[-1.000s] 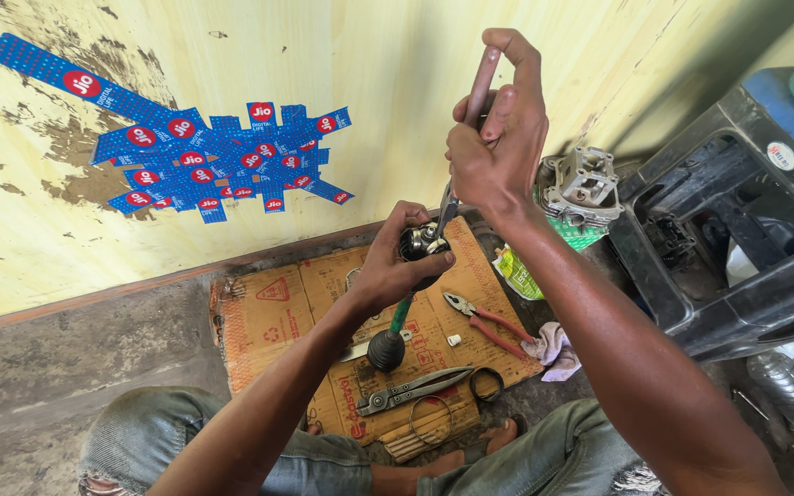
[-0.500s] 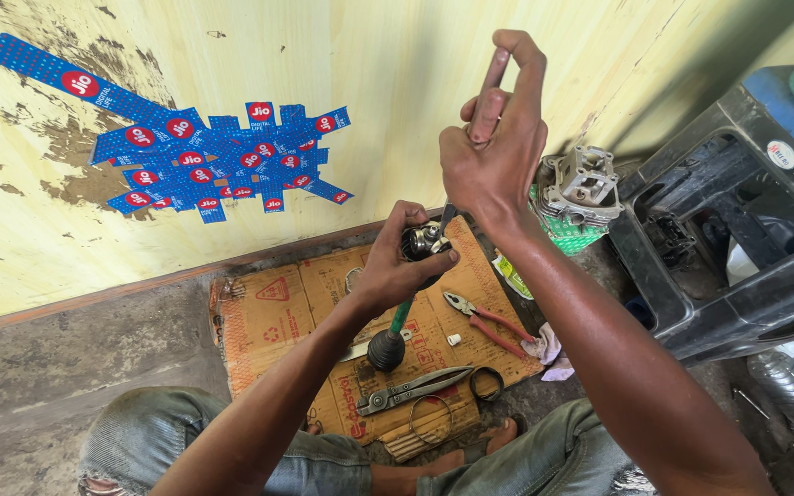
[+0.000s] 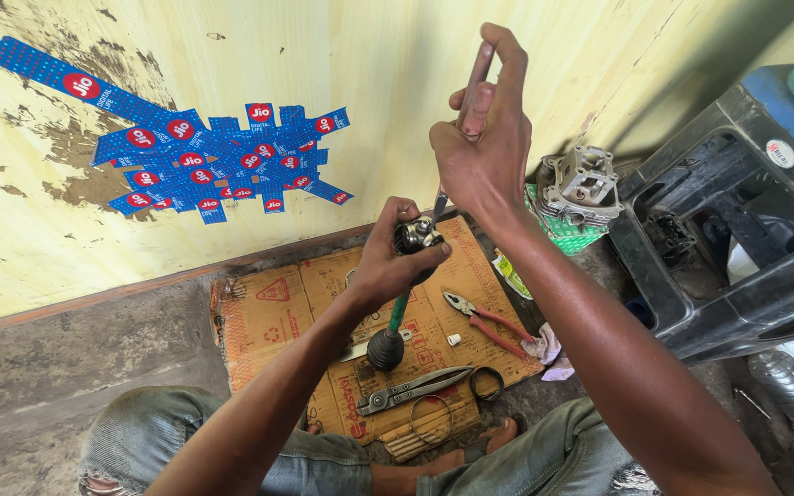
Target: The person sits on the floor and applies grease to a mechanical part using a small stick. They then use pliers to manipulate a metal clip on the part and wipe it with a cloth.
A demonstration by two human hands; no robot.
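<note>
- The left hand (image 3: 388, 266) is closed around a small dark metal part (image 3: 415, 237), holding it up over the cardboard (image 3: 277, 312) that lies on the floor.
- A green-shafted tool (image 3: 395, 321) with a black knob hangs from that fist; whether it is joined to the part or only held along with it, I cannot tell.
- The right hand (image 3: 480, 147) is closed around the handle of a thin rod tool (image 3: 466, 119), thumb and fingers wrapped high on it.
- The rod runs down from that grip, and its tip meets the top of the part, right at the left fingertips.
- As a judgement: the work on the part is mid-way. The tool is seated and both grips are firm, but nothing has visibly come free from the part.
- Unused on the cardboard: red-handled pliers (image 3: 484, 317), a plain steel plier-like tool (image 3: 411, 390), a dark ring (image 3: 486, 383) and a small white piece (image 3: 453, 339).
- Well to the right, a grey engine casting (image 3: 581, 188) sits beside a black plastic stool (image 3: 737, 239).
</note>
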